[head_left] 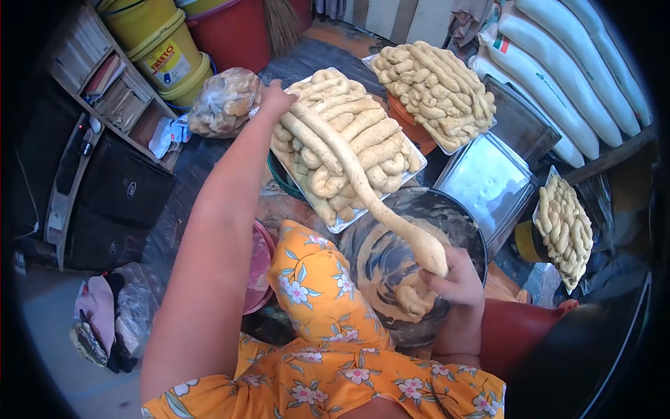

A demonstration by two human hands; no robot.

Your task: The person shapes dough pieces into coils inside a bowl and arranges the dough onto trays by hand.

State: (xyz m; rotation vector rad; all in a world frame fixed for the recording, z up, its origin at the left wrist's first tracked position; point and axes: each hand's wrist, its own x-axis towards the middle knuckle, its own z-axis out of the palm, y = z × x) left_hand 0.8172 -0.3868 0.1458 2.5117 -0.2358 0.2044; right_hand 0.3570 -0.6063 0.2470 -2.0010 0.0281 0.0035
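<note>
Gripping long, tan, rope-shaped dough (354,171) at both ends: with left hand (279,99), 11 o'clock, near white rectangular tray's (338,228) edge; with right hand (458,279), 4 o'clock, over round black basin's (469,218) open room.

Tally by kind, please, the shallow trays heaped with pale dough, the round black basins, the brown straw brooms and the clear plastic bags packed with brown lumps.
Dough-heaped trays: 3
Round black basin: 1
Brown straw broom: 1
Packed clear plastic bag: 1
Total: 6
</note>
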